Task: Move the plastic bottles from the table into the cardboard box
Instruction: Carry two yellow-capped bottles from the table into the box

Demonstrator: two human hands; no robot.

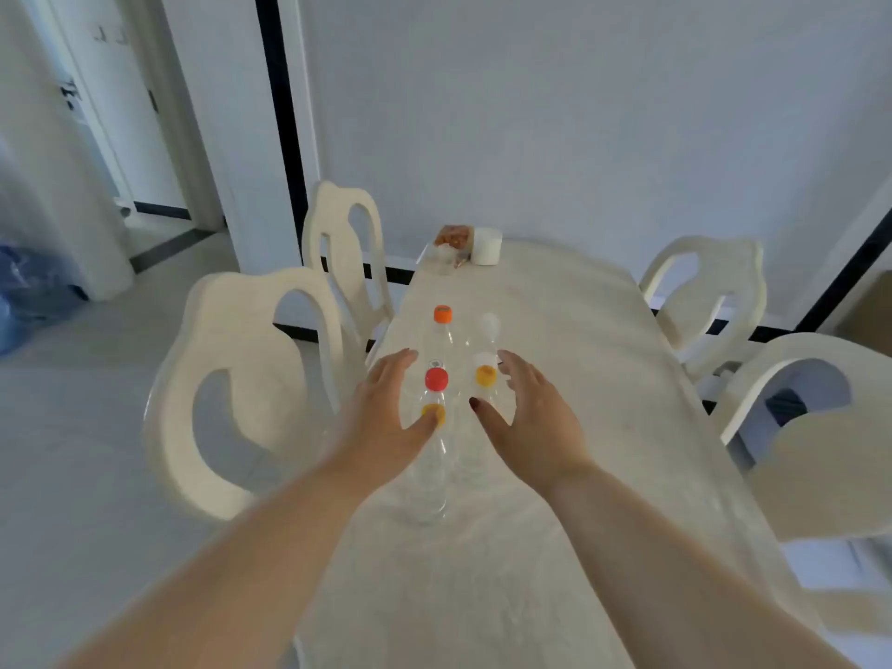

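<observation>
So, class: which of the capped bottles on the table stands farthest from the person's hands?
The bottle with the orange cap. It stands beyond both hands, farther up the table than the red-capped bottle and the two yellow-capped ones.

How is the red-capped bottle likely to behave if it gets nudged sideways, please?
The red-capped bottle looks clear and empty, so probably light. Standing tall and narrow, it may tip easily, likely knocking its close neighbours. Its thin wall would probably flex under a hand.
</observation>
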